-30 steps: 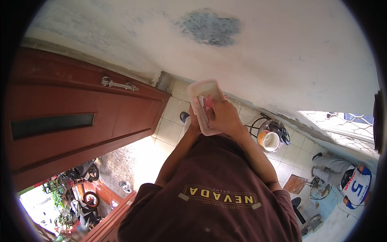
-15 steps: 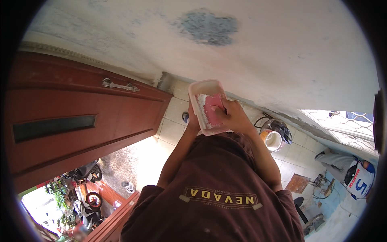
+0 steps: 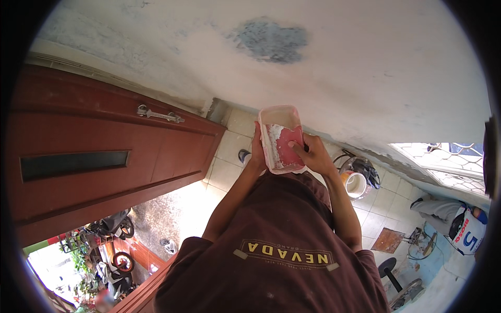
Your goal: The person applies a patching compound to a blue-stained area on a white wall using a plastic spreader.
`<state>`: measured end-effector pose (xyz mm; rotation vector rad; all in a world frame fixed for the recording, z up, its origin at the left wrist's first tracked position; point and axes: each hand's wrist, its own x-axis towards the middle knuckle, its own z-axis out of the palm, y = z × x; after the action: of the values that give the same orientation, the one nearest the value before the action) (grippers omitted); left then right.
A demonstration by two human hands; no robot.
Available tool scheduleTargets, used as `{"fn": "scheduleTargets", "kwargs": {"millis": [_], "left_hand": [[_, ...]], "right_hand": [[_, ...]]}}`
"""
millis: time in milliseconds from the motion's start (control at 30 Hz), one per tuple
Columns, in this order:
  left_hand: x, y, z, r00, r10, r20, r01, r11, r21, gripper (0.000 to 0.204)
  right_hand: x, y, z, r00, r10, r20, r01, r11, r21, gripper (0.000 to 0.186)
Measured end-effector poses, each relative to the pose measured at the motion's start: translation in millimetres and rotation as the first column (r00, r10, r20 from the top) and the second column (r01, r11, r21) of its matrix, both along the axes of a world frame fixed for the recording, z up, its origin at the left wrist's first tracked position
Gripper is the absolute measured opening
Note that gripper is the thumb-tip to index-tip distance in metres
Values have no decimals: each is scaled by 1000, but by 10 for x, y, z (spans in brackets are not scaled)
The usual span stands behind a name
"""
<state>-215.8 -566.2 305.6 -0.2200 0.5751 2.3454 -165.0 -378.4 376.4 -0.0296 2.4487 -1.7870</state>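
Door (image 3: pixel 75 122), red-brown, with metal handle (image 3: pixel 159 114). Left hand (image 3: pixel 257 147), clamped along the left side of one translucent tub (image 3: pixel 281 116), held before the torso, below a grey-blue wall patch (image 3: pixel 270 40). Pink spreader (image 3: pixel 290 151), inside the tub, white paste along its left edge. Right hand (image 3: pixel 317 155), gripping the spreader, thumb on its face. Bucket (image 3: pixel 346 183), orange and white, near the wall. Co-worker (image 3: pixel 466 232), white shirt, far right.

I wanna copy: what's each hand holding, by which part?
Left hand: plastic tub, by its left side. Right hand: pink spreader, by its right side.
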Motion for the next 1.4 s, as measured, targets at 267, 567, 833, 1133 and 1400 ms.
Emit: {"fn": "scheduleTargets", "kwargs": {"millis": [267, 567, 833, 1133, 1400], "left_hand": [[-27, 30, -167, 997, -56, -54, 52, 996, -68, 77], [45, 12, -84, 998, -61, 33, 65, 989, -134, 79], [63, -130, 153, 995, 5, -101, -24, 983, -181, 81], [-163, -462, -62, 989, 143, -47, -135, 981, 138, 81], [-415, -1013, 33, 985, 171, -11, -168, 979, 115, 77]], "right_hand": [[110, 128, -370, 985, -50, 167, 107, 930, -350, 29], [250, 244, -351, 949, -154, 273, 286, 785, -550, 32], [109, -2, 117, 932, -206, 297, 361, 470, -806, 26], [-505, -529, 436, 953, -149, 265, 298, 283, -912, 20], [-1407, -1139, 244, 915, -206, 348, 381, 154, -912, 26]]}}
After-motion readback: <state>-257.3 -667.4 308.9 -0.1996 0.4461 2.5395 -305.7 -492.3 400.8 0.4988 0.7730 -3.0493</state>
